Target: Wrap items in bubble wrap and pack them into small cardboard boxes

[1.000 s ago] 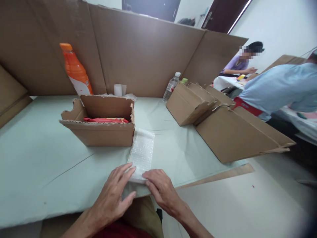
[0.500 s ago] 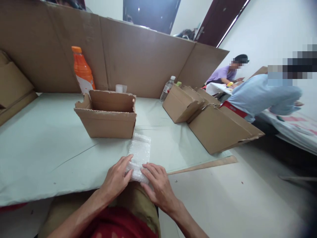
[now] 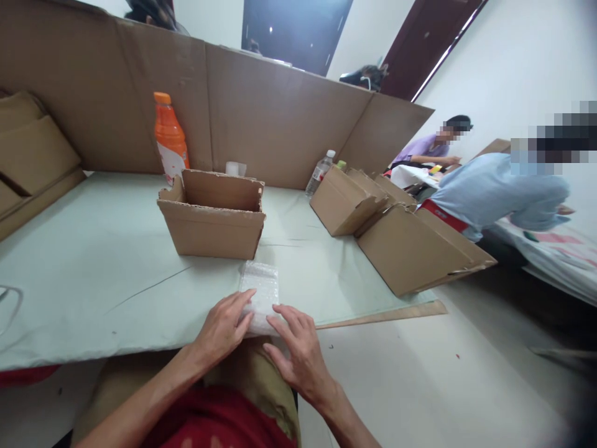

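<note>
Two hands rest on one strip of bubble wrap (image 3: 261,297) at the near edge of the desk (image 3: 84,274). Left hand (image 3: 222,331): fingers spread flat, pressing the near left part of the wrap, not clenched around it. Right hand (image 3: 298,348): fingers likewise laid flat on the near right corner, palm down. Neither hand closes on the wrap; both only press it.

Writing: none legible. The orange bottle (image 3: 170,143) carries a white label, its print too small to read. The clear water bottle (image 3: 319,173) has a label band, also unreadable.

Bubble wrap: translucent white, rectangular, lying flat with its long side pointing away from the person; near end looks folded or doubled under the fingers. Its far end lies just in front of the open cardboard box (image 3: 212,216), not quite touching it as far as can be seen.

Counts: one open box with ragged flaps; a stack of leaning flattened boxes (image 3: 401,230) at right, number unclear; one small white roll (image 3: 236,168) behind the open box; two bottles; a cardboard screen (image 3: 275,112) standing along the desk's far edge. Two other people at right: one in a light blue shirt (image 3: 489,190) bending over, one in a purple top (image 3: 420,149) farther back.
</note>
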`<state>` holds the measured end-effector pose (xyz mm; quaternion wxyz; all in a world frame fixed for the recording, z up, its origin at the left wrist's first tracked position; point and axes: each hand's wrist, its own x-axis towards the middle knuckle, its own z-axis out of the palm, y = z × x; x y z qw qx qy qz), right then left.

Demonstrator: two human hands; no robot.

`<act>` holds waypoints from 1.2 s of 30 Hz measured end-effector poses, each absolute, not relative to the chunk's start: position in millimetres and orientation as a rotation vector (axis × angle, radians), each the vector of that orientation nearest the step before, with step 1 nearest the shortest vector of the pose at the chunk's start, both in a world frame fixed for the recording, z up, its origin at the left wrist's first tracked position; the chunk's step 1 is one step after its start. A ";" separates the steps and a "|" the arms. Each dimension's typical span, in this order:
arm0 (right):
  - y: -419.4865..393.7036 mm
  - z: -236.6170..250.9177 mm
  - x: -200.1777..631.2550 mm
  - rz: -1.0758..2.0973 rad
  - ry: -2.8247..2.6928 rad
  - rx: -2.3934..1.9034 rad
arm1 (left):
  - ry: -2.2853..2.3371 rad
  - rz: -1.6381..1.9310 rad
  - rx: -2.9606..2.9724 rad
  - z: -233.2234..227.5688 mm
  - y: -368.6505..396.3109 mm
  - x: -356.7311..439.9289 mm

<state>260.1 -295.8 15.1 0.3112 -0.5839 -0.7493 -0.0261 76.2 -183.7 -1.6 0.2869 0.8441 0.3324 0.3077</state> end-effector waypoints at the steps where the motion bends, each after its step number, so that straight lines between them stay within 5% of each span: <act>1: -293.1 14.5 259.0 -0.069 -2.010 -1.550 | 0.901 0.855 2.272 -2.3 -182.0 77.9; 9: -280.9 14.7 254.8 0.254 -1.814 -1.498 | 0.784 0.870 2.318 -1.0 -198.3 48.8; 18: -272.6 10.4 254.2 -0.099 -2.003 -1.595 | 1.029 0.962 2.209 -4.6 -173.7 68.6; 29: -262.3 13.2 236.0 0.592 -1.587 -1.503 | 0.961 0.807 1.146 10.0 -201.9 48.3; 36: -267.6 19.6 243.3 0.776 -1.585 -1.488 | 0.972 0.752 1.349 19.3 -208.6 46.8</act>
